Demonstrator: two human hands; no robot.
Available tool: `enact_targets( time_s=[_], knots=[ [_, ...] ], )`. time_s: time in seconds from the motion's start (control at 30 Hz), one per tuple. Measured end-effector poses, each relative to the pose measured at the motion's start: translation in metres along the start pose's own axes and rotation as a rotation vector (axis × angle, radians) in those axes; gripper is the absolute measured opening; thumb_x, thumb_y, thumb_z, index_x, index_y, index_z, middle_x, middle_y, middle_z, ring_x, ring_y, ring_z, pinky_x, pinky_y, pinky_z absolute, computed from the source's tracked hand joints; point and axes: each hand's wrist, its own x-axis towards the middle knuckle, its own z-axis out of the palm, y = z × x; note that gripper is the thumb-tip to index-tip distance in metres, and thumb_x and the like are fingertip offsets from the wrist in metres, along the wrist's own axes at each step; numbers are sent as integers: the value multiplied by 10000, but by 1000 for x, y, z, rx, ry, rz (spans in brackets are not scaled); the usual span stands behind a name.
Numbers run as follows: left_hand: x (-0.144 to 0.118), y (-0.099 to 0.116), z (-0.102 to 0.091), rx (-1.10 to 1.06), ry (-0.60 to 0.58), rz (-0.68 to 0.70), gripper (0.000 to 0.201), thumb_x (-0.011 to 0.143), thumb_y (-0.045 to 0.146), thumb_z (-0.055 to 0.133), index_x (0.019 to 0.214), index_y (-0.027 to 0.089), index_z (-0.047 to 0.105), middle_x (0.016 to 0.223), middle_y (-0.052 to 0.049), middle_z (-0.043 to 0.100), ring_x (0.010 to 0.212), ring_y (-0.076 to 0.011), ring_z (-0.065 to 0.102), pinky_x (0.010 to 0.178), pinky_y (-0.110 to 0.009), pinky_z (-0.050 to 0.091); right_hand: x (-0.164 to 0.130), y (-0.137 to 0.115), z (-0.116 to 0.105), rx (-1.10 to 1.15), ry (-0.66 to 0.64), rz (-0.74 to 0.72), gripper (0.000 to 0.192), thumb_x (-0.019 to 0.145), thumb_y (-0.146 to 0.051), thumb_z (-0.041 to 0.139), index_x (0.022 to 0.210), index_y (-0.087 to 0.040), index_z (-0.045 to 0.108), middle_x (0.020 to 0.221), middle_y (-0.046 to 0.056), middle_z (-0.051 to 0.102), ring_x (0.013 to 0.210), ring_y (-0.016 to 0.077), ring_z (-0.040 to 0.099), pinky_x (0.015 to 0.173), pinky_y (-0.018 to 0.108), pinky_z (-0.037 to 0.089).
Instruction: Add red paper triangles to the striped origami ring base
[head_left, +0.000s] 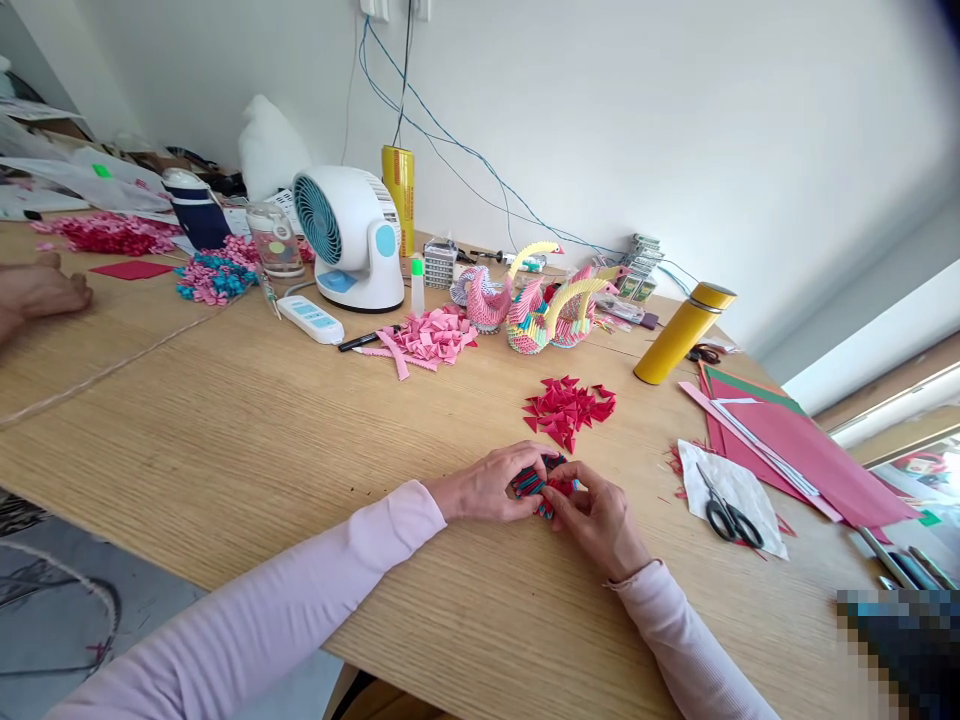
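Observation:
Near the middle front of the table, my left hand (pixel 491 485) is closed around a small ring-like piece of folded paper (pixel 529 482) in teal and red. From the other side my right hand (pixel 596 515) pinches at the same piece with thumb and fingertips; whether a separate bit of paper is between them I cannot tell. Much of the piece is hidden by the fingers. Just beyond my hands lies a pile of red folded paper triangles (pixel 570 408).
Scissors (pixel 731 515) rest on white paper at the right, beside red sheets (pixel 817 450). A yellow flask (pixel 682 335), paper swans (pixel 536 310), pink paper pieces (pixel 439 337) and a white fan (pixel 360 240) stand farther back. Another person's hand (pixel 45 290) is at the left.

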Motion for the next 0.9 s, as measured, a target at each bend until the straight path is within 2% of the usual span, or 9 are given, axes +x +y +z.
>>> enact_targets(
  time_s=[0.17,0.23,0.33,0.4,0.47,0.77,0.9],
  knots=[
    [-2,-5,3,-29,-25,-6,399,731,175,689,1049,183,448,1263,-131,504,1179,-230,511,984,-362,430,2,11,1,55,-12,45,286,797,-439,620,933,-201,539,517,-15,640,454,171,641,445,235,465],
    [-2,-7,4,-24,3,36,482,725,187,708,1109,177,417,1275,-155,468,1260,-259,435,1021,-399,400,2,12,0,77,-7,29,311,784,-431,638,961,-200,527,628,8,678,467,163,647,451,239,479],
    [-1,-7,4,-31,16,55,685,704,195,738,1251,179,327,1356,-179,383,1379,-300,253,1094,-466,305,2,11,0,116,0,1,371,779,-422,645,1044,-208,498,911,64,693,485,141,655,456,247,502],
    [0,-5,3,-80,-57,-25,775,724,166,719,1333,199,241,1352,-160,399,1310,-282,381,1050,-439,372,3,10,-1,121,-12,-18,391,787,-416,638,1081,-212,483,978,75,671,488,135,656,450,248,505],
    [0,-4,1,-116,-114,-92,771,746,165,703,1353,218,231,1323,-135,443,1229,-254,476,1007,-399,419,3,10,-1,108,-20,-33,393,792,-412,633,1094,-210,481,971,71,665,486,135,656,444,248,505],
    [2,-3,-1,-136,-122,-66,762,764,172,683,1379,226,236,1373,-124,409,1287,-238,416,1058,-383,365,6,6,-7,77,-84,-29,309,806,-400,619,1018,-197,521,936,60,671,479,123,648,440,231,480],
    [2,0,-2,-138,-115,-75,770,752,169,692,1377,226,244,1377,-123,403,1294,-245,405,1061,-386,360,6,7,-6,110,-87,-8,348,785,-402,643,1039,-198,520,951,65,674,496,132,655,458,243,492]
  ],
)
